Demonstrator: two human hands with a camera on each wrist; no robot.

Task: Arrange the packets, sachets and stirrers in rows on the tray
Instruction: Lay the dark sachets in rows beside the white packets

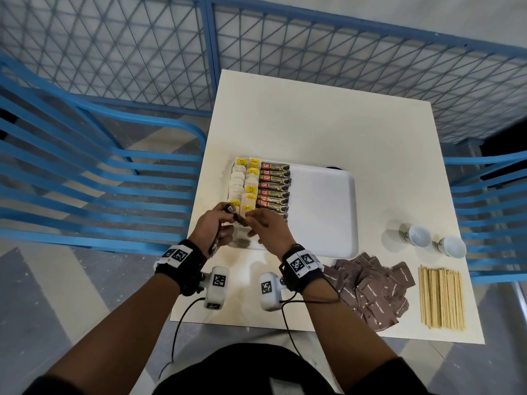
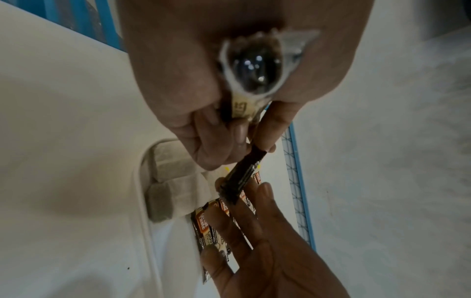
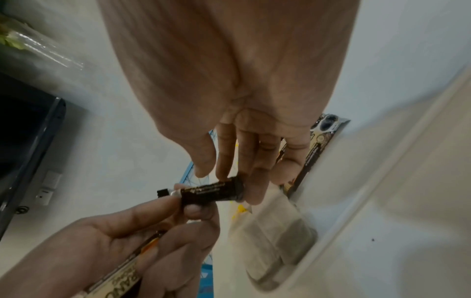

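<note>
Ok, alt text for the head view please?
Both hands, left hand and right hand, hold one dark coffee stick sachet over a white plastic tray part-filled with rows; brown paper sachets and wooden stirrers wait on the white table.

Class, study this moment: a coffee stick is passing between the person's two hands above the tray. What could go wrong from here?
1. The dark brown coffee stick packet is pinched only at its ends by the left hand and right hand; it might slip onto the row of coffee packets below.
2. The left hand also holds spare packets, which could drop.
3. A lowered hand may nudge the white tea bags askew.
</note>
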